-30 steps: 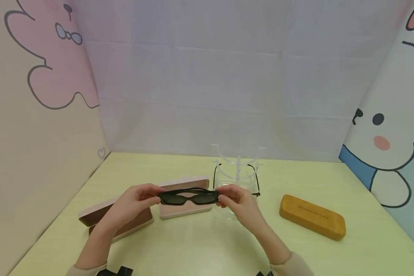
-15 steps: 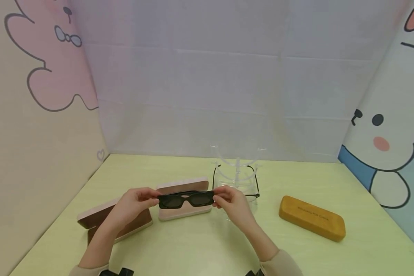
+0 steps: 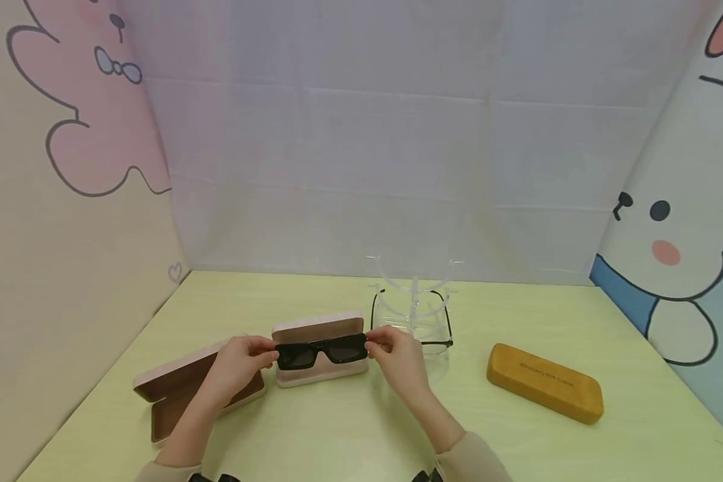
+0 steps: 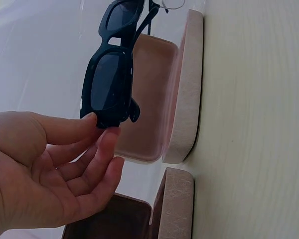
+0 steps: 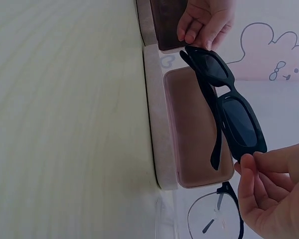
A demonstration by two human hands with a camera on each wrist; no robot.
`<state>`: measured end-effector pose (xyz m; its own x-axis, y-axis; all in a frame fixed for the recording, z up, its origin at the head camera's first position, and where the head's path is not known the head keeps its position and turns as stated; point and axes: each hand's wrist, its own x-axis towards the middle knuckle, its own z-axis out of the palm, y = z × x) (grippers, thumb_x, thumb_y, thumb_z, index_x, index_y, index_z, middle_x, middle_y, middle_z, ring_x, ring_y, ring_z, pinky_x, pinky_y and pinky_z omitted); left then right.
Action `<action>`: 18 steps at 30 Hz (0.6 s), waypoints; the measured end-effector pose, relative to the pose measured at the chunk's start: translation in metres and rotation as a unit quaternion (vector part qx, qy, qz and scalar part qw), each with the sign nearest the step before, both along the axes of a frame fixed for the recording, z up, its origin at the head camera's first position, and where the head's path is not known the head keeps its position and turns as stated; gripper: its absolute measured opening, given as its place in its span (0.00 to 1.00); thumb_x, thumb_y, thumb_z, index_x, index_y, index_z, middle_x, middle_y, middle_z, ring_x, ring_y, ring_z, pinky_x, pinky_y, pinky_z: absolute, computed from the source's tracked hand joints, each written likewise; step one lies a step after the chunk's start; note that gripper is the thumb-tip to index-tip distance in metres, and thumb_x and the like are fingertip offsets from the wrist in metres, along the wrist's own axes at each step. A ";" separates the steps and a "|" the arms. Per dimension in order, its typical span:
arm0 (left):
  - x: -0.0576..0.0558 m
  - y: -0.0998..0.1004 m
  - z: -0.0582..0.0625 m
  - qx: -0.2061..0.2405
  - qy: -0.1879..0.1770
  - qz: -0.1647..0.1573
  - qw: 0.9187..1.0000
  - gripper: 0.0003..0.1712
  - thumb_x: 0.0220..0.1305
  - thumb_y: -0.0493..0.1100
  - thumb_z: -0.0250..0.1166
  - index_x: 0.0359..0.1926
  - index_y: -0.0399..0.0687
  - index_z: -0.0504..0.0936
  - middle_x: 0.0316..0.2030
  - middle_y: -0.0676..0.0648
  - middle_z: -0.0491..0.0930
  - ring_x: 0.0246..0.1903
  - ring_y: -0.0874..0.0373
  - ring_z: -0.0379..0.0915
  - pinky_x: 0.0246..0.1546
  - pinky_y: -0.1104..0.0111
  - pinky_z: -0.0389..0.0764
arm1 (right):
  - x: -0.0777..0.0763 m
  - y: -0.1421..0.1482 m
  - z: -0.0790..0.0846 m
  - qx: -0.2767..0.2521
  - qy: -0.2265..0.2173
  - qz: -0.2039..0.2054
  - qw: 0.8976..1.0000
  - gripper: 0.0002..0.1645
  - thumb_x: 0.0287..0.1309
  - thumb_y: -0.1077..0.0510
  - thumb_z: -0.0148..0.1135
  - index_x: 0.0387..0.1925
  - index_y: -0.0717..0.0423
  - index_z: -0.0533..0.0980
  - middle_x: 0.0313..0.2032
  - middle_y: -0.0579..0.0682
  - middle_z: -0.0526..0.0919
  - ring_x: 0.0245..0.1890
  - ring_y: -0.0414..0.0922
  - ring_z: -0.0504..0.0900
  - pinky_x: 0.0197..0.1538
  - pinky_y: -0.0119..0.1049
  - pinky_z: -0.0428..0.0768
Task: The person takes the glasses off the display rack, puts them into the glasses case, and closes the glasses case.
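Black sunglasses with dark lenses are pinched at both ends, their temples folded behind the front. My left hand pinches one end between thumb and fingers. At the other end, my right hand pinches the corner of the frame. Behind and below the sunglasses an open pale pink glasses case sits on the table, its brown-pink lining showing. In the right wrist view the sunglasses hang in front of this case's inside, with a folded temple nearest to it.
A second open case with dark brown lining lies at left, partly behind my left forearm. A clear stand bears thin-framed eyeglasses right of the pink case. A closed mustard case lies at right.
Both hands have lowered the sunglasses slightly toward the open pink case. The right hand has shifted left, and the lenses now face the head camera more fully.
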<state>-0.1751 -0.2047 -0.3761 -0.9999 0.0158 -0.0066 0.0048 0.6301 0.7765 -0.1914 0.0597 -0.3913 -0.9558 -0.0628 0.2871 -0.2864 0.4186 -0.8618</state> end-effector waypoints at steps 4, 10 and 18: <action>0.000 0.003 -0.001 -0.016 0.011 0.018 1.000 0.13 0.59 0.38 0.61 0.43 0.35 0.80 0.34 0.46 0.81 0.31 0.58 0.77 0.33 0.64 0.77 | 0.000 -0.004 -0.003 0.001 0.002 0.004 1.000 0.05 0.52 0.66 0.61 0.32 0.60 0.81 0.24 0.50 0.83 0.25 0.48 0.82 0.23 0.25 0.71; 0.001 0.002 -0.003 -0.021 0.004 0.035 0.999 0.14 0.59 0.38 0.61 0.43 0.32 0.80 0.34 0.44 0.80 0.30 0.56 0.78 0.32 0.63 0.77 | 0.002 -0.008 -0.007 0.004 -0.001 0.013 1.000 0.07 0.52 0.67 0.60 0.35 0.62 0.81 0.24 0.52 0.83 0.23 0.49 0.81 0.19 0.25 0.67; -0.001 0.004 -0.008 -0.027 -0.011 0.059 0.998 0.13 0.58 0.38 0.61 0.42 0.34 0.81 0.29 0.47 0.81 0.28 0.58 0.76 0.28 0.66 0.76 | 0.004 -0.012 -0.009 0.020 0.012 0.020 1.000 0.11 0.52 0.69 0.58 0.39 0.66 0.79 0.28 0.56 0.84 0.23 0.49 0.81 0.22 0.25 0.71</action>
